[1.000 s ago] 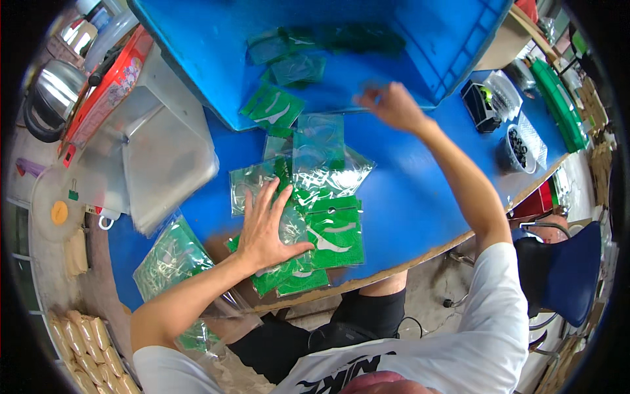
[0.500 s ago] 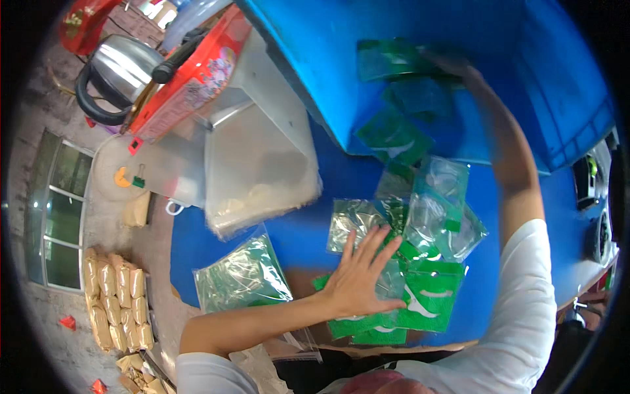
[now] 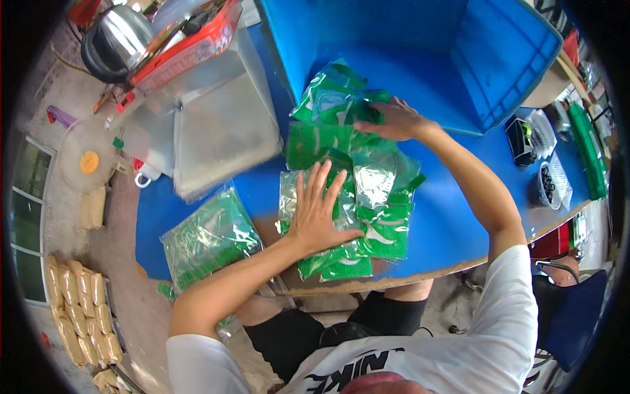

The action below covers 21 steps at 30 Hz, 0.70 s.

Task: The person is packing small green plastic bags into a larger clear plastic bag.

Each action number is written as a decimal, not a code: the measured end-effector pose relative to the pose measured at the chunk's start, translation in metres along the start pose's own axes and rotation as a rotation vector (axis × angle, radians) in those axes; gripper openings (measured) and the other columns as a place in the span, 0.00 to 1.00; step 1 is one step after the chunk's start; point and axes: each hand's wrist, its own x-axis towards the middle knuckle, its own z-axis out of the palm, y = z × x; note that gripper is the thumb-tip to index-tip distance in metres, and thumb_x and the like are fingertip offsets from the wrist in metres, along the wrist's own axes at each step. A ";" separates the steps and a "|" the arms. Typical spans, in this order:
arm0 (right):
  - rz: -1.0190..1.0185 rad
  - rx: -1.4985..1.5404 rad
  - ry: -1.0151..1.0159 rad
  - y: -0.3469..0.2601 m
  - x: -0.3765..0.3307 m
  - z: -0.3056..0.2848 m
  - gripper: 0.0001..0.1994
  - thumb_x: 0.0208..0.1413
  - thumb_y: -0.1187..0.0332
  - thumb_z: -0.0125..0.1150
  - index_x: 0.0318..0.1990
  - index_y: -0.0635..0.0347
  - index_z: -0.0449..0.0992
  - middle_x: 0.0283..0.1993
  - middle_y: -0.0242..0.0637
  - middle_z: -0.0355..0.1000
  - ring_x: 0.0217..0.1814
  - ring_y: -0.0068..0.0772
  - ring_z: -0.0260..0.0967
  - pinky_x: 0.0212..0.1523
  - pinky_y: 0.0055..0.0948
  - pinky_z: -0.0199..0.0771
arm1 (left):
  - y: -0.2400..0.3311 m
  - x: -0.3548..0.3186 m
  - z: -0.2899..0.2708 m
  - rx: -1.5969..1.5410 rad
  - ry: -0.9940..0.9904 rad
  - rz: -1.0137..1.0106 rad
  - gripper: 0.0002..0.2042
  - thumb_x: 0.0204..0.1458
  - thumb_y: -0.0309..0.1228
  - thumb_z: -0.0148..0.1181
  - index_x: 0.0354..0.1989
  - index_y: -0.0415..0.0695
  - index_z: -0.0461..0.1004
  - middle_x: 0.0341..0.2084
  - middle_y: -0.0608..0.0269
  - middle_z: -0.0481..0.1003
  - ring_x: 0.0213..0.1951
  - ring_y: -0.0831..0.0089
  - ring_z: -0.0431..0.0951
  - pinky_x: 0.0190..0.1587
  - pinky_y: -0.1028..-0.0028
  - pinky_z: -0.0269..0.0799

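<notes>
Clear plastic packets with green cards inside lie in a loose, overlapping pile on the blue tabletop. My left hand rests flat on the pile's near left part, fingers spread. At the far side, my right hand reaches over the upper packets with thumb and fingers apart, touching them; its fingertips partly overlap a green packet. Some of those upper packets lie at the mouth of a large blue bin tipped on its side. Beside my left forearm is another stack of green packets.
Large clear plastic bags lie at the left, by a red basket and a metal kettle. At the right edge stand a black tray and a small tub of dark pieces. A blue chair is beyond.
My right hand has come out of the blue bin, back toward me, and the upper packets now lie nearer the pile. My left hand stays spread on the packets. The view has shifted.
</notes>
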 end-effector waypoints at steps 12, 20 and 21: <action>-0.251 0.562 0.089 -0.023 0.108 0.003 0.55 0.45 0.19 0.44 0.70 0.56 0.61 0.72 0.55 0.56 0.76 0.53 0.49 0.73 0.53 0.49 | 0.007 -0.001 0.015 0.091 0.147 0.012 0.52 0.45 0.63 0.64 0.73 0.45 0.49 0.70 0.42 0.49 0.72 0.45 0.48 0.71 0.42 0.38; -0.190 0.092 0.316 -0.026 0.014 0.066 0.52 0.44 0.21 0.51 0.67 0.56 0.66 0.71 0.51 0.56 0.76 0.54 0.47 0.73 0.57 0.44 | -0.002 -0.006 0.020 0.090 0.267 -0.116 0.42 0.54 0.54 0.58 0.72 0.44 0.52 0.68 0.43 0.54 0.69 0.45 0.54 0.70 0.46 0.45; -0.174 0.097 0.338 -0.030 0.005 0.068 0.51 0.45 0.22 0.51 0.66 0.57 0.67 0.71 0.50 0.57 0.76 0.54 0.48 0.73 0.56 0.45 | -0.006 -0.007 0.016 0.149 0.288 -0.117 0.40 0.55 0.52 0.58 0.71 0.44 0.53 0.67 0.43 0.55 0.68 0.45 0.56 0.69 0.46 0.48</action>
